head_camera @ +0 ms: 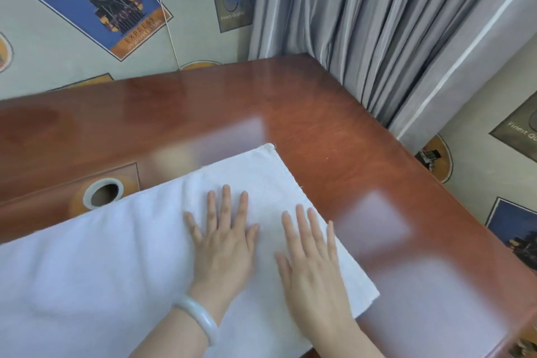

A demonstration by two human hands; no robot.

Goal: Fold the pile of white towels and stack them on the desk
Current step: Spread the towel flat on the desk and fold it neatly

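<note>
A white towel (101, 256) lies spread flat across the near part of the glossy reddish-brown desk (334, 131). Its far right corner points toward the middle of the desk. My left hand (223, 238), with a pale bangle on the wrist, presses flat on the towel with fingers spread. Just to its right, my right hand (312, 259) also lies flat on the towel, fingers straight, close to the towel's right edge. No other towels show in view.
A round cable hole with a grey ring (102, 193) sits in the desk at the left, just beyond the towel. Grey curtains (392, 26) hang past the desk's far right corner. A poster-patterned wall (87, 9) stands behind the desk.
</note>
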